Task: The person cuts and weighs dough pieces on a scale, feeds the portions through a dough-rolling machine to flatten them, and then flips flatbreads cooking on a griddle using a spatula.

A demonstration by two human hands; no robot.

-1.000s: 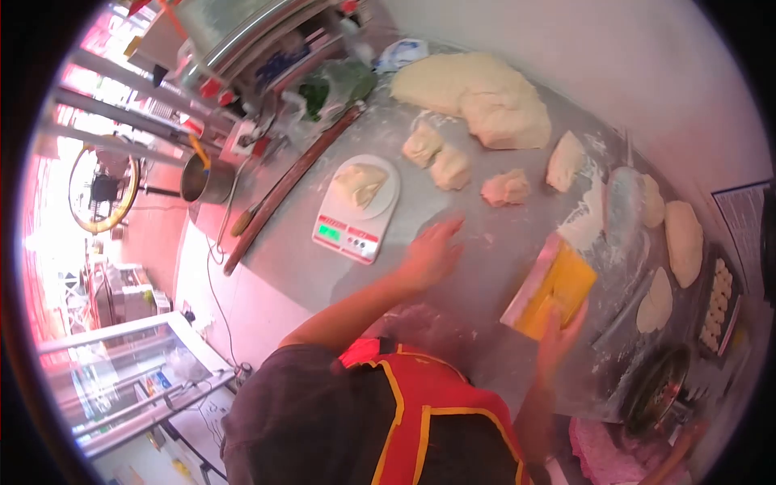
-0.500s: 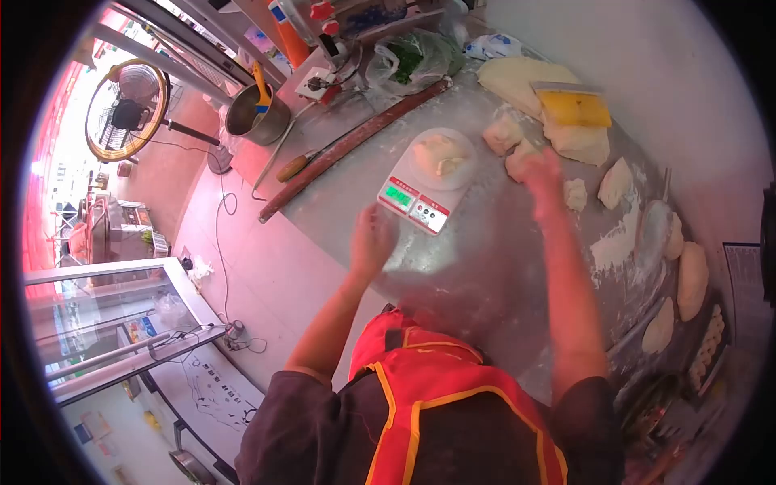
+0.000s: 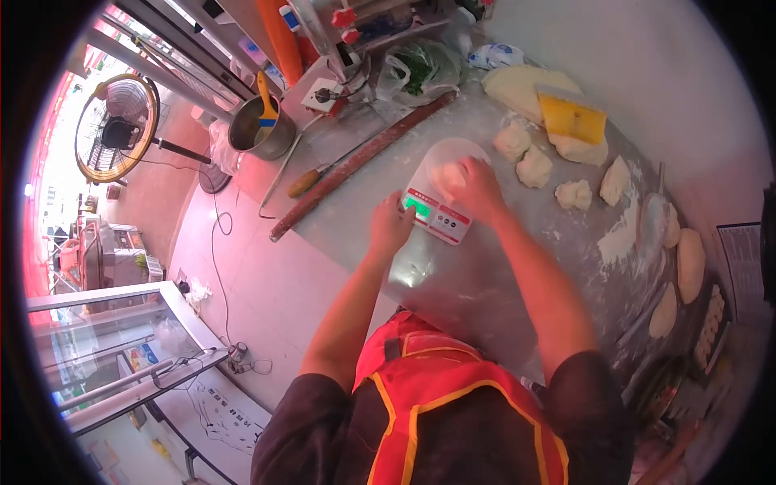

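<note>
A white kitchen scale (image 3: pixel 422 229) with a red-trimmed front panel and a lit green display stands on the metal worktop. On its round pan lies a lump of dough (image 3: pixel 443 179), partly covered by my right hand (image 3: pixel 477 190), whose fingers are curled over it. My left hand (image 3: pixel 391 222) is at the scale's front left corner, thumb by the display and apart from the other fingers; it holds nothing that I can see. Right of the scale sit a dough piece (image 3: pixel 512 141) and a second dough piece (image 3: pixel 533 167), close together.
A yellow-handled dough scraper (image 3: pixel 572 117) rests on a large dough mass (image 3: pixel 517 87) at the back. More dough pieces (image 3: pixel 574 195) lie to the right. A long rolling pin (image 3: pixel 364 166), a wooden-handled tool (image 3: pixel 304 183) and a metal pot (image 3: pixel 275 139) are on the left.
My right hand has moved left from the dough pieces onto the lump on the scale. My left hand has come up to the scale's corner. The view has shifted slightly.
</note>
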